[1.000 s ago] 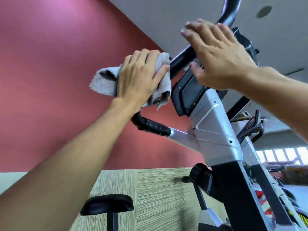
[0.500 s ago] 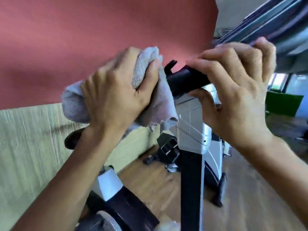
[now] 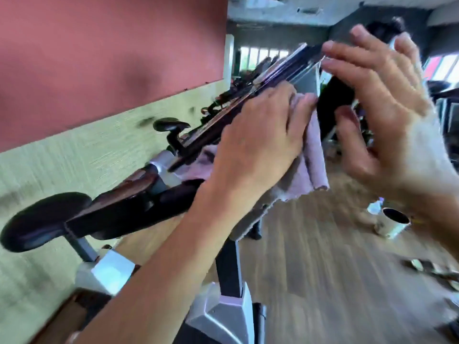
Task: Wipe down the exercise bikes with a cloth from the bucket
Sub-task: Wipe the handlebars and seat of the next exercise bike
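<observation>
My left hand (image 3: pixel 258 135) presses a pale grey cloth (image 3: pixel 308 170) against the upper part of the exercise bike (image 3: pixel 223 309), near its console and handlebar. The cloth hangs down below my fingers. My right hand (image 3: pixel 382 115) is cupped around the black console (image 3: pixel 335 95) from the right, thumb below and fingers over the top. The frame is blurred by motion. A black handlebar (image 3: pixel 139 204) runs down to the left under my left forearm.
A black saddle (image 3: pixel 39 219) on its post stands at the lower left, another saddle (image 3: pixel 171 125) further back. A red and pale green wall (image 3: pixel 74 70) runs along the left. A white bucket (image 3: pixel 392 223) and a spray bottle (image 3: pixel 375 207) stand on the wooden floor at the right.
The view has swung down and to the right, from the ceiling to the floor. My left hand with the cloth has slid along the handlebar toward the console; my right hand stays on the console.
</observation>
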The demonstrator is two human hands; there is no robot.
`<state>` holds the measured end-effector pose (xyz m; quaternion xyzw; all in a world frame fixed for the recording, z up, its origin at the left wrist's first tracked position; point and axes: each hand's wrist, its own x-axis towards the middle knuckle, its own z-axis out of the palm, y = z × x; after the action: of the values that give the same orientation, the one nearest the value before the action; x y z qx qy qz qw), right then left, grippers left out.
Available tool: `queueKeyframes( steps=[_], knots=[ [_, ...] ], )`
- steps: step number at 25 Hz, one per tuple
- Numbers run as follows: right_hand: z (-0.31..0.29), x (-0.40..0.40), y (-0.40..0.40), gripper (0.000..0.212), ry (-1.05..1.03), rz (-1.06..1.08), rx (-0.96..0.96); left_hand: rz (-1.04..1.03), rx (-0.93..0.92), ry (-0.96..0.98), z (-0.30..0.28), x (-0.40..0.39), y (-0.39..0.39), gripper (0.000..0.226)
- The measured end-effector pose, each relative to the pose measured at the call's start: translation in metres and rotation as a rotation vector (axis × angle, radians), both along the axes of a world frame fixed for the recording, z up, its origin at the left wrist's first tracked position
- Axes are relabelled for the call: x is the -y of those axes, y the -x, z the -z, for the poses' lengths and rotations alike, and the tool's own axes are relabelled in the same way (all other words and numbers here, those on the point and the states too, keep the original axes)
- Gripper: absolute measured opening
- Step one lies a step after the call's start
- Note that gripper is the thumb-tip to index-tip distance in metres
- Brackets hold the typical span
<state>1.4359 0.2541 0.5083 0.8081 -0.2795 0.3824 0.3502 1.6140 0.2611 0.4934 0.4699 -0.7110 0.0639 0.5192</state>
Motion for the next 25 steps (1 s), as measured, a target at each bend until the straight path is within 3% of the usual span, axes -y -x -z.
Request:
queueKeyframes(
  steps=[3, 6, 10, 13, 16, 20, 25],
  knots=[
    [-0.009, 0.002, 0.009, 0.045, -0.022, 0.075, -0.143, -0.075, 0.188, -0.119, 0.011, 0.007, 0.011, 0.048],
    [-0.006, -0.003, 0.002, 0.042, -0.080, 0.085, -0.135, -0.111, 0.342, -0.034, 0.024, -0.008, -0.015, 0.050],
    [-0.001, -0.012, -0.002, 0.041, -0.150, 0.118, -0.120, -0.144, 0.324, -0.040, 0.048, -0.022, -0.053, 0.049],
    [0.008, -0.015, -0.009, 0.043, -0.172, 0.141, -0.117, -0.225, 0.322, -0.072, 0.046, -0.018, -0.036, 0.053],
    [0.016, -0.016, -0.018, 0.046, -0.171, 0.164, -0.112, -0.266, 0.342, 0.053, 0.044, -0.013, -0.013, 0.050],
    [0.023, -0.018, -0.023, 0.042, -0.168, 0.171, -0.105, -0.327, 0.340, 0.203, 0.079, -0.027, -0.064, 0.044],
    [0.034, -0.021, -0.033, 0.040, -0.205, 0.161, -0.080, -0.398, 0.297, 0.083, 0.061, -0.019, -0.035, 0.047]
  ],
)
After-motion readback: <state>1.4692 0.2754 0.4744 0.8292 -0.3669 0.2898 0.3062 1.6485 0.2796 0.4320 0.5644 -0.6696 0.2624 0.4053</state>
